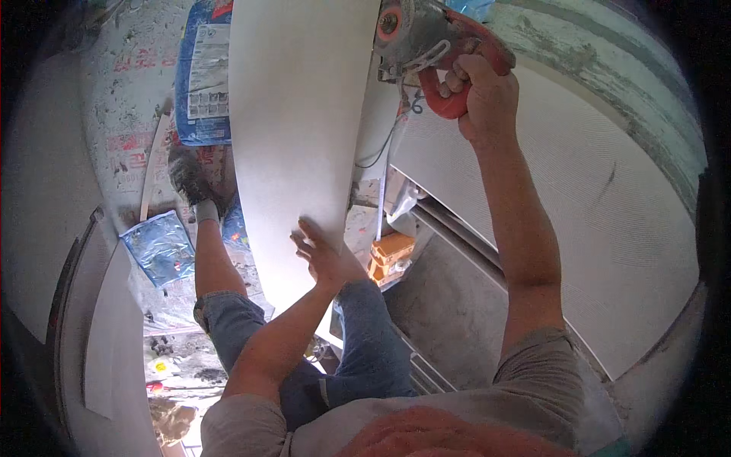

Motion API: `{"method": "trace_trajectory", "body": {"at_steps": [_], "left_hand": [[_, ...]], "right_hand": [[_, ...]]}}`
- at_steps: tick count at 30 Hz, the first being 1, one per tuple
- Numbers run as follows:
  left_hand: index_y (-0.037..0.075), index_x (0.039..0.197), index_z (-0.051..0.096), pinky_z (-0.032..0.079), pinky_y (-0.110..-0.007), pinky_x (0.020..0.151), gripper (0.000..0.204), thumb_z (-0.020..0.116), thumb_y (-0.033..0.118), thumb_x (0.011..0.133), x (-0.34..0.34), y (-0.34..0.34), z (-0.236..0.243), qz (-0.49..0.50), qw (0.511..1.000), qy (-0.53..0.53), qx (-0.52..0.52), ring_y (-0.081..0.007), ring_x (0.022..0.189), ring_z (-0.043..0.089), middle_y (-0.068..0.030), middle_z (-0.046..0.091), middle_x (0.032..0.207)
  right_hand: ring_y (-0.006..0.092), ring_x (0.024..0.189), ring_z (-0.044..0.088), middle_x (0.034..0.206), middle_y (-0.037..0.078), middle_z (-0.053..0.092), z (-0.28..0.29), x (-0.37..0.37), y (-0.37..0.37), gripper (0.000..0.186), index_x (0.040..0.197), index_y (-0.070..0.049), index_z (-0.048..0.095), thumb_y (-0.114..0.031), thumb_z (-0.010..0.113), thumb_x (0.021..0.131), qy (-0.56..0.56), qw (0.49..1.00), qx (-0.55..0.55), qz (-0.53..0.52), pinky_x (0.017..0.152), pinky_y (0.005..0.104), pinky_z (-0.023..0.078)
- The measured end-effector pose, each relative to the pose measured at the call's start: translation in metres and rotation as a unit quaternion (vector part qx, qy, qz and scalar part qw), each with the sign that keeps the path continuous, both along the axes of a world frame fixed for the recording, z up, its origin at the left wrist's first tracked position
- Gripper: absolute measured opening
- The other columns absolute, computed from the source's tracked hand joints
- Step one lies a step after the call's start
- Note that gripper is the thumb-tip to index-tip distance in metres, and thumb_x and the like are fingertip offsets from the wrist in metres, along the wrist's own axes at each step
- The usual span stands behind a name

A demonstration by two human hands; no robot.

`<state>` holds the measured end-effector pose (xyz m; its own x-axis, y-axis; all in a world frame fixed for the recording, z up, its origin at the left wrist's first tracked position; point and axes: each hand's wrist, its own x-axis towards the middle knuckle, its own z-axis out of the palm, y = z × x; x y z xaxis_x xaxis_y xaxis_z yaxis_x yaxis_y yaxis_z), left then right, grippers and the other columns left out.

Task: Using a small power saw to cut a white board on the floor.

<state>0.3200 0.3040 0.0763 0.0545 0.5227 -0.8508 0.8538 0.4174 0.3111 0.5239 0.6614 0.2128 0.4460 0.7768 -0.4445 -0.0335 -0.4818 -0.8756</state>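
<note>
My right hand (486, 91) is wrapped round the red handle of a dusty power saw (415, 38), a hand-held cutter with a grey body. The saw sits at the far right edge of a long white panel (301, 122); its blade is mostly hidden, so I cannot tell whether it touches the panel. My left hand (320, 255) lies on the near part of this panel, fingers spread and nothing in them. A dark cord (384, 145) hangs down from the saw along the panel's right side.
Left of the panel lies a blue and white sack (205, 84), with a flat blue plastic packet (160, 247) nearer me. Large ribbed-back tiles (563, 198) lean on the right. An orange box (391, 255) stands beside my knee. More panels (106, 327) stand at left.
</note>
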Motion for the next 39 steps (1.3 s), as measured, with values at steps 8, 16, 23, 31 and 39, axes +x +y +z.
{"method": "trace_trajectory", "body": {"at_steps": [8, 16, 23, 31, 39], "left_hand": [[0.010, 0.155, -0.014, 0.031, -0.060, 0.113, 0.122, 0.077, 0.036, 0.078, -0.002, -0.009, -0.006, 0.071, 0.996, -0.021, -0.038, -0.0548, 0.143, 0.014, -0.0307, 0.000, 0.156], [0.005, 0.156, -0.007, 0.047, -0.045, 0.106, 0.100, 0.063, 0.031, 0.088, 0.006, 0.019, 0.014, 0.047, 0.993, 0.028, -0.107, -0.0493, 0.141, 0.026, -0.0325, 0.015, 0.155], [0.021, 0.158, -0.003, 0.055, -0.054, 0.092, 0.102, 0.066, 0.034, 0.085, 0.004, 0.005, 0.006, 0.097, 0.994, 0.029, -0.048, -0.0561, 0.133, 0.035, -0.0308, 0.015, 0.156], [0.021, 0.158, -0.007, 0.055, -0.055, 0.090, 0.107, 0.069, 0.036, 0.084, 0.004, 0.007, 0.008, 0.106, 0.994, 0.014, -0.017, -0.0574, 0.134, 0.032, -0.0302, 0.013, 0.156], [0.021, 0.158, -0.005, 0.055, -0.056, 0.091, 0.112, 0.074, 0.033, 0.080, -0.001, -0.006, -0.003, 0.105, 0.994, 0.027, 0.018, -0.0571, 0.135, 0.031, -0.0285, 0.010, 0.157]], "right_hand": [[0.0132, 0.057, 0.047, 0.070, 0.002, 0.047, 0.000, -0.002, -0.004, 0.012, 0.093, -0.005, 0.056, -0.003, 0.058, 0.082, -0.011, 1.000, -0.002, 0.006, 0.053, 0.0318, 0.044], [0.0100, 0.054, 0.048, 0.070, 0.003, 0.056, 0.000, 0.004, -0.009, 0.036, 0.116, -0.002, 0.067, 0.003, 0.055, 0.082, -0.036, 0.999, 0.007, 0.010, 0.052, 0.0270, 0.044], [0.0100, 0.055, 0.048, 0.070, 0.001, 0.056, -0.002, 0.004, -0.011, 0.027, 0.107, -0.001, 0.068, 0.000, 0.058, 0.082, -0.026, 0.999, -0.016, -0.021, 0.052, 0.0264, 0.044], [0.0077, 0.055, 0.046, 0.075, -0.001, 0.053, -0.001, 0.004, -0.015, 0.045, 0.122, -0.004, 0.066, 0.006, 0.053, 0.080, -0.003, 1.000, 0.015, 0.008, 0.052, 0.0236, 0.042], [0.0082, 0.055, 0.047, 0.078, -0.001, 0.053, -0.003, -0.003, -0.015, 0.046, 0.123, -0.003, 0.066, 0.007, 0.055, 0.079, -0.012, 1.000, 0.007, 0.006, 0.052, 0.0240, 0.043]]}}
